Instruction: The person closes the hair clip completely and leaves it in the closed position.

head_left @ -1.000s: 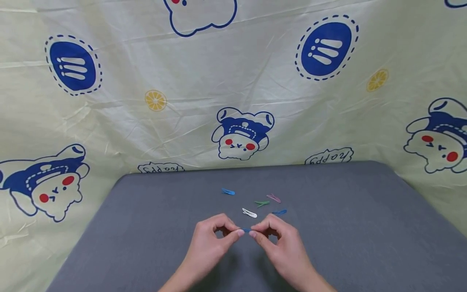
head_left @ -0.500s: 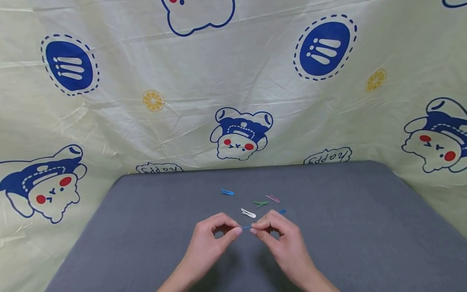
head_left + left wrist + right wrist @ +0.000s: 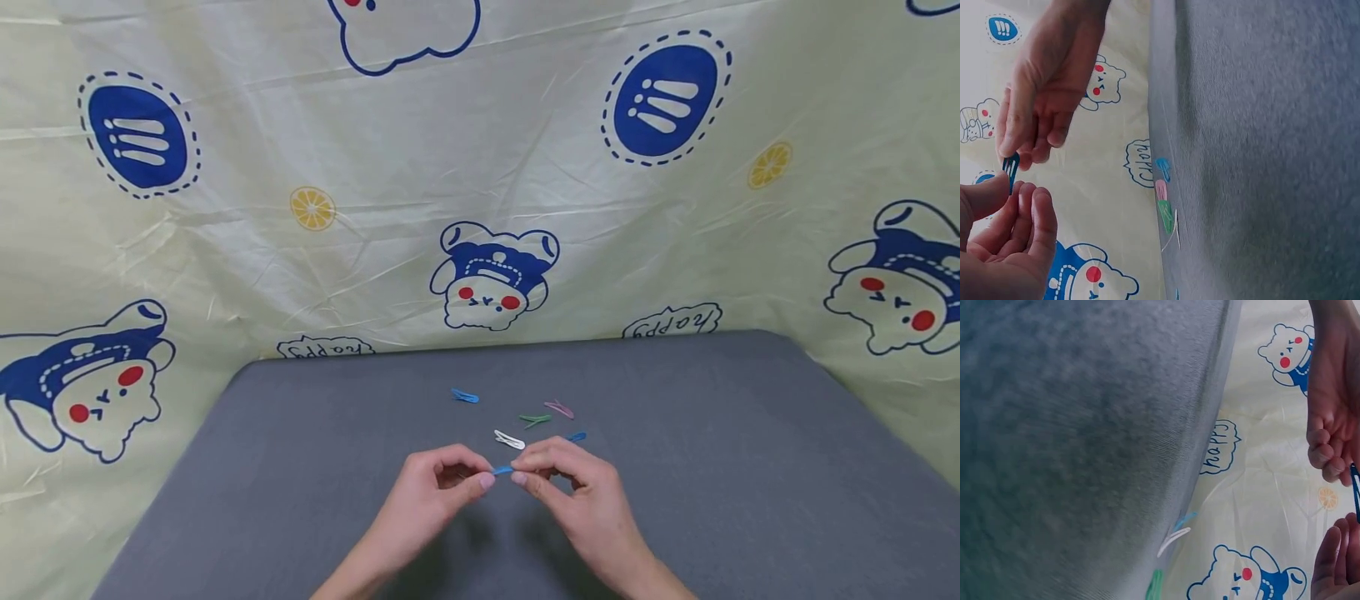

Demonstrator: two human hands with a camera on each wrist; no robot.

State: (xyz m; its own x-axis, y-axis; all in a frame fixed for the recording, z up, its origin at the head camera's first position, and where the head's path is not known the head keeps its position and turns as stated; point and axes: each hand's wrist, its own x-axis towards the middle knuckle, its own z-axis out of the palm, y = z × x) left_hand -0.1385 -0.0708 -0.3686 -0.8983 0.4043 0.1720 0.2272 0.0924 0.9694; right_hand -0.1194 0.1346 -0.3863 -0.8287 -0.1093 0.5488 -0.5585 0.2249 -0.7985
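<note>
A blue snap hair clip (image 3: 502, 471) is stretched between my two hands, above the table. My left hand (image 3: 435, 493) pinches one end between thumb and fingertips, and my right hand (image 3: 581, 490) pinches the other. Seen from the left wrist, the same hair clip (image 3: 1011, 166) shows a slotted body, its ends covered by fingertips. At the right wrist view's edge the clip (image 3: 1355, 490) is cut off. Just beyond the hands lie a white hair clip (image 3: 510, 439) and another blue clip (image 3: 577, 437), the latter partly hidden by my right hand.
Farther back on the grey cloth-covered table (image 3: 315, 467) lie a green clip (image 3: 535, 419), a pink clip (image 3: 559, 408) and a light blue clip (image 3: 465, 396). A cream curtain (image 3: 375, 167) printed with cartoon bears hangs behind the table.
The held clip looked like a thin line half a second ago and now shows a broader face, so it has tilted. Both hands keep their pinch and stay nearly in place.
</note>
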